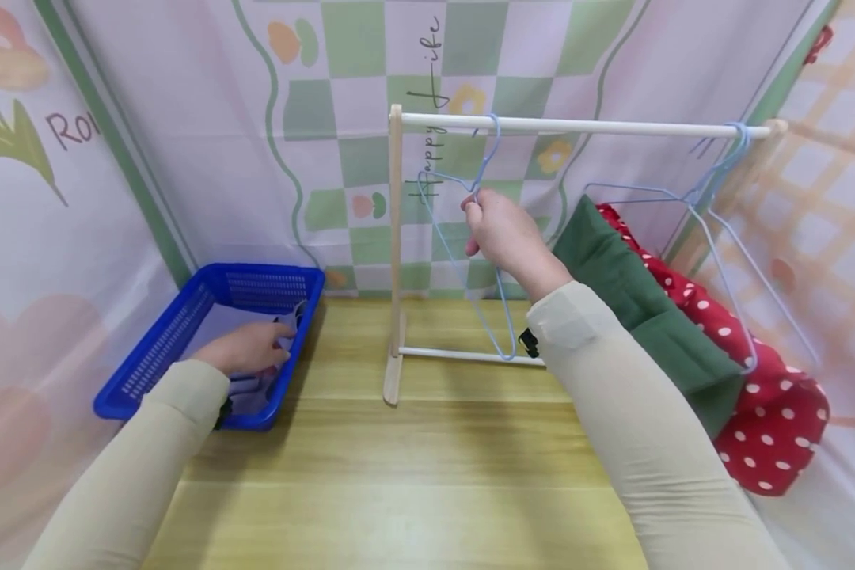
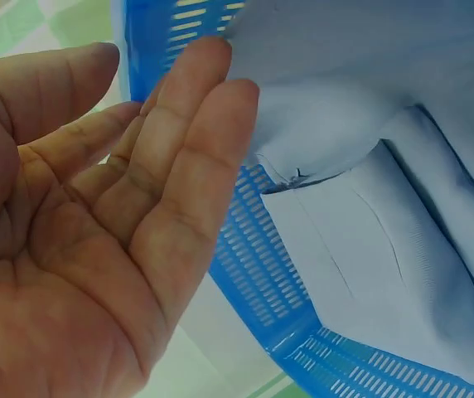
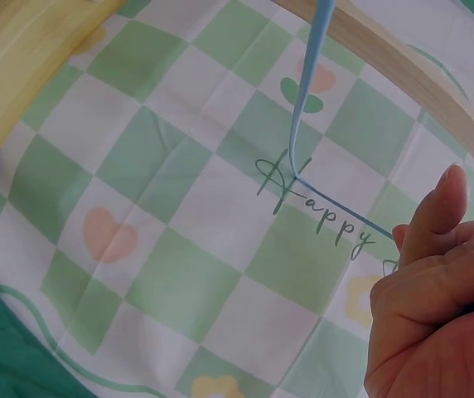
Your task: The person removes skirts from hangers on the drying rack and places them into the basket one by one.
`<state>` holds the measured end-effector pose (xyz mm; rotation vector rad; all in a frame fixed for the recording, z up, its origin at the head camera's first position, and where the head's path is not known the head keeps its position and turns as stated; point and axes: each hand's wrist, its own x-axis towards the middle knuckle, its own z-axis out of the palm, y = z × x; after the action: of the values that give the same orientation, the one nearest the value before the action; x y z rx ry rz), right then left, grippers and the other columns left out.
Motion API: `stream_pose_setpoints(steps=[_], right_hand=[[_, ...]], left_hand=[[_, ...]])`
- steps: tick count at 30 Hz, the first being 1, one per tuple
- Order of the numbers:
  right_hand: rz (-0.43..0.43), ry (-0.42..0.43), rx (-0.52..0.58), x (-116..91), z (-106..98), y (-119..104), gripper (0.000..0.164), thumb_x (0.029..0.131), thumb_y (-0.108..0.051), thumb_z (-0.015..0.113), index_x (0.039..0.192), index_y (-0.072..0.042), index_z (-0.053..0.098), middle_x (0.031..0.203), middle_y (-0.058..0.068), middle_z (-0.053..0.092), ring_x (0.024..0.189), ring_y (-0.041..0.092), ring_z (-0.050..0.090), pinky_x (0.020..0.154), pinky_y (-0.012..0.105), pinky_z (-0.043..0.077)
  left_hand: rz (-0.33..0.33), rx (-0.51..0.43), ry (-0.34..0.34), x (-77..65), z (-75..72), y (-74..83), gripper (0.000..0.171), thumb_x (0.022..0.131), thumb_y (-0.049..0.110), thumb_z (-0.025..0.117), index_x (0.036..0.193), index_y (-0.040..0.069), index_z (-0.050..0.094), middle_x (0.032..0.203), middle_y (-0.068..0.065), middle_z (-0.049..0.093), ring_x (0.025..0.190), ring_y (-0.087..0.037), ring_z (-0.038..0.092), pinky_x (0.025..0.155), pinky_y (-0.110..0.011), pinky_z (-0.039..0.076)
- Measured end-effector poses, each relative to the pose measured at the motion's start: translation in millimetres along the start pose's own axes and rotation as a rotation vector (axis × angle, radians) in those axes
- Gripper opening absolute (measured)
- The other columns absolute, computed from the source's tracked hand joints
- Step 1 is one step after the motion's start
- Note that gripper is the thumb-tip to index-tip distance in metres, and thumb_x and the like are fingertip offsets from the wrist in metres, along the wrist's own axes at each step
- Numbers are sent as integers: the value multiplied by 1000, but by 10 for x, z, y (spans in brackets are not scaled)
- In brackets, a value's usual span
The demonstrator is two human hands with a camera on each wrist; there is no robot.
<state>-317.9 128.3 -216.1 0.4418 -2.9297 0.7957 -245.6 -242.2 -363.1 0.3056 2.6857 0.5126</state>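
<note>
My right hand [image 1: 502, 229] pinches a blue clothes hanger [image 1: 500, 305] at the neck below its hook, and the hook loops over the white rail [image 1: 577, 125]. In the right wrist view, the hanger's thin arm [image 3: 345, 205] runs into my curled fingers. My left hand [image 1: 252, 348] is inside the blue basket [image 1: 210, 279], over a folded grey-blue garment [image 1: 217, 317]. The left wrist view shows its palm and extended fingers [image 2: 212, 157] beside the garment [image 2: 345, 249], with nothing held.
At the rail's right end hang more blue hangers [image 1: 720, 237], with a green cloth [image 1: 627, 317] and a red polka-dot cloth [image 1: 777, 419]. The rack's wooden post [image 1: 396, 237] stands between basket and hanger on the wood-grain table [image 1: 399, 483]. Patterned curtains [image 1: 356, 47] enclose the back and sides.
</note>
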Motion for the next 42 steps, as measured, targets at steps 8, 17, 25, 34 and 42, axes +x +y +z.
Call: stream_pose_setpoints(steps=[8, 17, 25, 34, 42], right_hand=[[2, 4, 9, -3, 7, 15, 42, 105, -33, 27, 135, -14, 48, 78, 2, 68, 67, 27, 51, 63, 37, 42], [-1, 5, 21, 0, 12, 0, 40, 105, -35, 28, 130, -14, 51, 78, 3, 67, 67, 27, 52, 59, 37, 42], [4, 8, 17, -3, 12, 0, 39, 105, -35, 28, 128, -14, 51, 77, 3, 68, 67, 26, 52, 60, 36, 42], [7, 16, 20, -4, 24, -7, 40, 105, -37, 28, 125, -13, 52, 77, 3, 68, 67, 27, 53, 61, 37, 42], [4, 22, 26, -4, 34, -8, 39, 105, -36, 28, 124, -13, 53, 78, 3, 68, 69, 26, 55, 61, 36, 43]], left_hand=[[59, 88, 128, -68, 25, 121, 47, 97, 17, 57, 137, -6, 47, 113, -20, 66, 85, -20, 67, 82, -46, 53], [83, 136, 336, -139, 51, 367, 42, 96, 21, 59, 132, -1, 54, 108, -14, 68, 95, -28, 64, 81, -47, 52], [191, 32, 456, -128, 126, 784, 38, 97, 24, 58, 131, 6, 57, 111, -10, 68, 98, -24, 65, 83, -43, 52], [291, -109, 561, -60, 222, 1240, 36, 97, 25, 59, 129, 9, 60, 111, -5, 69, 97, -17, 66, 80, -36, 55], [326, -169, 653, 66, 197, 1380, 41, 96, 24, 61, 133, 5, 55, 116, -10, 65, 94, -18, 68, 80, -35, 55]])
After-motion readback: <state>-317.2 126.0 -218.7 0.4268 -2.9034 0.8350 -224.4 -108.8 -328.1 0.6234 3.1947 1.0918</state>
